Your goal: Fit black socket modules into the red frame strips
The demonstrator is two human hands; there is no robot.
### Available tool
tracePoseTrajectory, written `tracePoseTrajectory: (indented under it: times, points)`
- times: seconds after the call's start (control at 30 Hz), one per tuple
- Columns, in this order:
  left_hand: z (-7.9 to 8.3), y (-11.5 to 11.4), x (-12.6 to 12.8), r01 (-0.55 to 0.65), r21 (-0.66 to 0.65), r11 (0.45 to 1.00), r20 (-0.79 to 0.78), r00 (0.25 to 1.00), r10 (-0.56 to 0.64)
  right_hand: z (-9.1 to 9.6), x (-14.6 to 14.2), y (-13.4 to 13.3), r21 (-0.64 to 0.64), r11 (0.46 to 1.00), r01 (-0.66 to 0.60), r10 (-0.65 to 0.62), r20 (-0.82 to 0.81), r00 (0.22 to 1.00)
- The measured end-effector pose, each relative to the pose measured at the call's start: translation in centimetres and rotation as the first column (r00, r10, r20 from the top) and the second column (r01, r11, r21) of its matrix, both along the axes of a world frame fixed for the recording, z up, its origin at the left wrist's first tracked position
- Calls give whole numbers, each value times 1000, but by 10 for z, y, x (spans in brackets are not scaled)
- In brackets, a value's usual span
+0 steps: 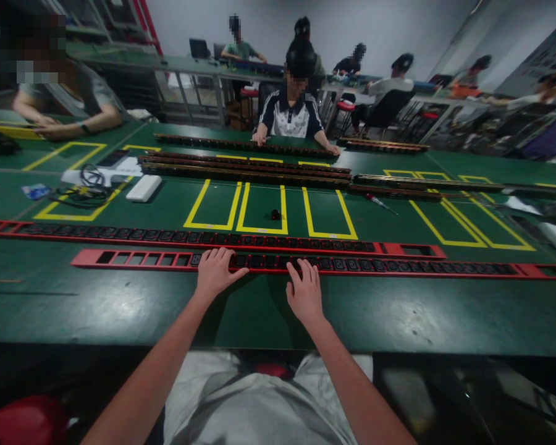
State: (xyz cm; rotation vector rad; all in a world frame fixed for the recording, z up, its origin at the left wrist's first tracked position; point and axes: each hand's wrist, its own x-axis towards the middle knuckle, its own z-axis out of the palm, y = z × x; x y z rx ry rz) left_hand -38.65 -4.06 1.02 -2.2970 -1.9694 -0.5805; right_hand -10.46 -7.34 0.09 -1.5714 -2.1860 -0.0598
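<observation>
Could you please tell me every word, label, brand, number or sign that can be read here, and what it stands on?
None can be read.
White labels on the yellow tape: too small.
Marks on the wall panel, upper right: too blurred.
Nearer red strip: no legible marking.

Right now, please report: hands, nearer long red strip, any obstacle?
Left hand, right hand on long red strip with black sockets. Several left-end openings unfilled. Second red strip close beyond.

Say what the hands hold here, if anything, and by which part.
Nothing is clearly gripped: the left hand and the right hand lie on the near red strip, over its black sockets.
</observation>
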Motion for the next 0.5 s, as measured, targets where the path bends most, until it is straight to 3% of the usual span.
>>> tracePoseTrajectory:
  times: [0.5]
  points:
    - [-1,1,0,6,4,1000,11,1000,-6,0,0,-1,10,1000,-1,0,20,1000]
